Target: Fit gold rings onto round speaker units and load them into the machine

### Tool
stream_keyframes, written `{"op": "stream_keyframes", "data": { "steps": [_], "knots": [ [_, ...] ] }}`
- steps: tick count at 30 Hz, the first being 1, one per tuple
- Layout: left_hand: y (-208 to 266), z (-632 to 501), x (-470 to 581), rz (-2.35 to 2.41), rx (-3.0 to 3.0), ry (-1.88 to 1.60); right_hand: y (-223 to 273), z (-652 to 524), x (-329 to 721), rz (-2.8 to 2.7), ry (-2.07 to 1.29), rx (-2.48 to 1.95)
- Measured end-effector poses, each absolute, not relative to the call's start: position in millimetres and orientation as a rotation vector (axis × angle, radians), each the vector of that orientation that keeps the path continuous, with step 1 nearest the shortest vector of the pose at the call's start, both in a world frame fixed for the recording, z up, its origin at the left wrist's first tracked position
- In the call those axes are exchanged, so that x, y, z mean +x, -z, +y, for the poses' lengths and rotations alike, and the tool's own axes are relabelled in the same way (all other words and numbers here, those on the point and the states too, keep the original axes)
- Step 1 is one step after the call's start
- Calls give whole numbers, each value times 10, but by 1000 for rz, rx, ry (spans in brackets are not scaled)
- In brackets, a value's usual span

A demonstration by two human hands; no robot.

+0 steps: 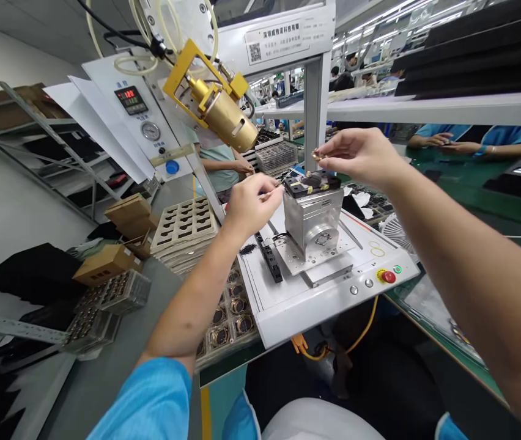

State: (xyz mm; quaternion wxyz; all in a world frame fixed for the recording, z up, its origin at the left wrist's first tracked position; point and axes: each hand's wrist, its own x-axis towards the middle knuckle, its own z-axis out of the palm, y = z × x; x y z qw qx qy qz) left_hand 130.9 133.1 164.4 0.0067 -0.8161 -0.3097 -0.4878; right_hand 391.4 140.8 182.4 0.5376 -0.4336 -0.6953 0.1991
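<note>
My left hand (254, 205) is closed in a pinch on a thin pointed tool (279, 184), left of the metal fixture; the fingers hide most of it. Raised above the fixture's right side, my right hand (364, 156) pinches a small gold-coloured part (318, 155) between thumb and fingertips. Between and below the hands stands the silver metal fixture block (316, 217). On its top lies a black holder (312, 183) with a dark piece and yellowish bits; the details are too small to make out.
A gold heated press head (230, 119) hangs above and left of the fixture. The white machine base (288, 311) carries a red stop button (387, 277) and a black strip (268, 258). Trays of round parts (237, 305) stand left. Co-workers sit behind and at right.
</note>
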Motion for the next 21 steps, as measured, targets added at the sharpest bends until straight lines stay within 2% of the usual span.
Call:
{"op": "stream_keyframes", "data": {
  "steps": [7,13,17,21],
  "knots": [
    [-1966,1776,2020,-875,-2946,893,-1504,762,4101,-1396,-517,-889],
    [-1951,1682,1769,-726,-3148,878,-820,40,4644,-1195,-603,-1134],
    [-1917,1592,1726,-704,-3102,809,-281,-241,4835,-946,-729,-1375],
    [-1975,1554,1849,-788,-3034,708,22,-338,4818,-787,-837,-1459]
  ]
}}
